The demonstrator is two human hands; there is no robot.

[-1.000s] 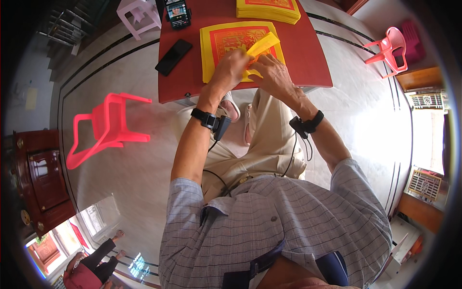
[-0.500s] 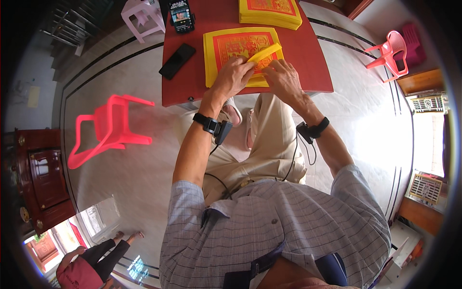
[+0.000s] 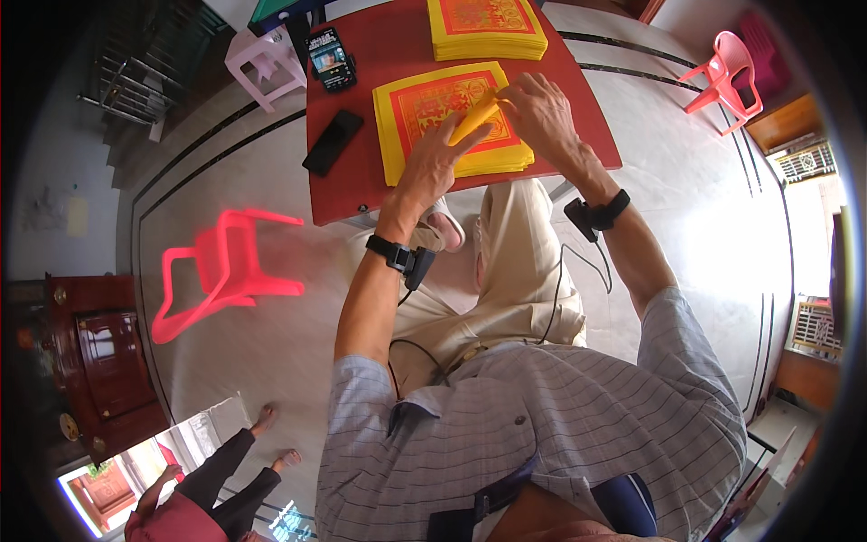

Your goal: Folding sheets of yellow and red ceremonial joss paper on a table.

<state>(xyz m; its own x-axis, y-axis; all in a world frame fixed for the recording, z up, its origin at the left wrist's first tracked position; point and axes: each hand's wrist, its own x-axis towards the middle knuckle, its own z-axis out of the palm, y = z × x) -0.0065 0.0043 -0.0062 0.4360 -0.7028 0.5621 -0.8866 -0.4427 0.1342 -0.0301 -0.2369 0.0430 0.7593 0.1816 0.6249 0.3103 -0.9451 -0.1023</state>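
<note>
A narrow folded strip of yellow paper [image 3: 478, 118] stands slanted above a stack of yellow paper sheets [image 3: 390, 135] printed with red and gold squares. My left hand [image 3: 428, 163] holds the strip's lower end between thumb and fingers. At its upper end, the fingers of my right hand [image 3: 542, 110] pinch the paper, though the fingertips are partly hidden. Both hands are over the near stack, which lies on the red table [image 3: 361, 185].
A second stack of yellow sheets [image 3: 492, 47] sits farther back. Left of the sheets are a black phone [image 3: 333, 142] and a lit phone on a holder [image 3: 330, 61]. A red plastic chair [image 3: 221, 262] stands at left. A person [image 3: 194, 506] is at lower left.
My right hand has gone up to the far end of the folded paper, which now tilts more steeply. My left thumb has spread along it. The person at lower left has shifted.
</note>
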